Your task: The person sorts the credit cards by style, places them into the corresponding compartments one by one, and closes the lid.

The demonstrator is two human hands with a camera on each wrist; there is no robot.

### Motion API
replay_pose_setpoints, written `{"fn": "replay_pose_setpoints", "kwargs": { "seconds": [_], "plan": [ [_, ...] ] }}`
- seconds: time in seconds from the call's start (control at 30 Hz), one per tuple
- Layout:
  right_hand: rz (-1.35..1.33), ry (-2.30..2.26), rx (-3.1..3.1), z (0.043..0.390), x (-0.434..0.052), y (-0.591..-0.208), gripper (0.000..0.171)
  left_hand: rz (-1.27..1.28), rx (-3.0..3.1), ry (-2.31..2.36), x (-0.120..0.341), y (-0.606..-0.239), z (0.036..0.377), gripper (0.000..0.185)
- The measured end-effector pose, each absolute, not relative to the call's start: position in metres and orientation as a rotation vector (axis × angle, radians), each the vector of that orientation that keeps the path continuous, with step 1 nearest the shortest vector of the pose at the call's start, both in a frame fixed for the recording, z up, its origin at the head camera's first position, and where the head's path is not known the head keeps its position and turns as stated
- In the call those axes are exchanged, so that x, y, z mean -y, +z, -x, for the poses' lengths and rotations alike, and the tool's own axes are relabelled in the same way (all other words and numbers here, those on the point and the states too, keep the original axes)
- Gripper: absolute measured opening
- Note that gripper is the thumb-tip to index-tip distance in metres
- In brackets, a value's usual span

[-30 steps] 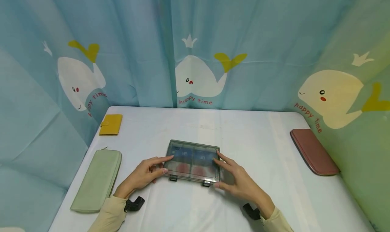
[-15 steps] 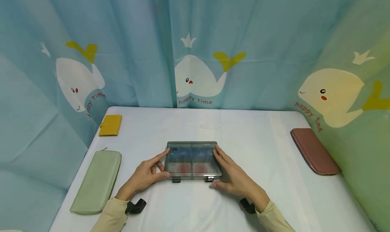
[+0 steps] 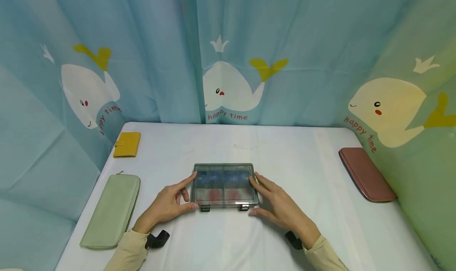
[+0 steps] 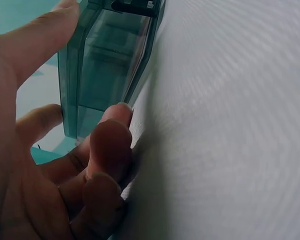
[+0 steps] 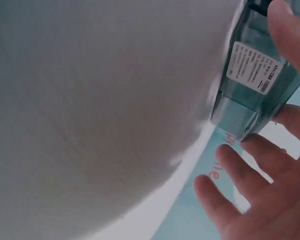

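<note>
Since the earlier frames the clear plastic case (image 3: 224, 185) has turned from skewed to square with the near table edge, and both hands have drawn in against its short sides.

Case lies flat near the middle of the white table (image 3: 303, 231), lid down, two dark latches on its near edge facing the person. Blue and red contents show through the lid.

Left hand (image 3: 170, 204): index finger laid straight along the case's left side, thumb at the near left corner, other fingers curled under beside it. In the left wrist view the thumb (image 4: 37, 42) and a fingertip bracket the case wall. Light side hold, likely to steady it.

Right hand (image 3: 277, 206): fingers extended and spread along the case's right side, thumb near the right latch. Touching, not wrapped round.

Room: bare cloth all round the case. Green pouch (image 3: 111, 211) well left of the case, yellow wallet (image 3: 127, 144) left and farther back, reddish-brown case (image 3: 366, 175) well right near the table edge.
</note>
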State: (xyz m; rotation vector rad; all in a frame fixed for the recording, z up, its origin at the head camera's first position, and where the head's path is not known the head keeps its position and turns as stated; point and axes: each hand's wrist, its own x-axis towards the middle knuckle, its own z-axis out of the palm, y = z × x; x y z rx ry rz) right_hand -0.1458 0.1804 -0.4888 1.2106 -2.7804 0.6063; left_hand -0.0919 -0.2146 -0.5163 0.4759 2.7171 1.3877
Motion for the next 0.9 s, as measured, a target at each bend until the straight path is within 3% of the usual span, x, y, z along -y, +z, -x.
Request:
{"fn": "replay_pose_setpoints", "kwargs": {
  "seconds": [0.17, 0.37, 0.9],
  "plan": [
    [-1.181, 0.347, 2.713, 0.149, -0.174, -0.485, 0.094, -0.447, -2.722, 1.394, 0.216, -0.517, 0.093, 0.093],
    [-1.127, 0.103, 2.584, 0.147, -0.165, -0.485, 0.104, -0.434, -2.712, 1.395, 0.215, -0.518, 0.094, 0.093],
    [-1.176, -0.056, 2.466, 0.147, -0.159, -0.484, 0.104, -0.410, -2.706, 1.380, 0.214, -0.516, 0.095, 0.095]
  ]
}}
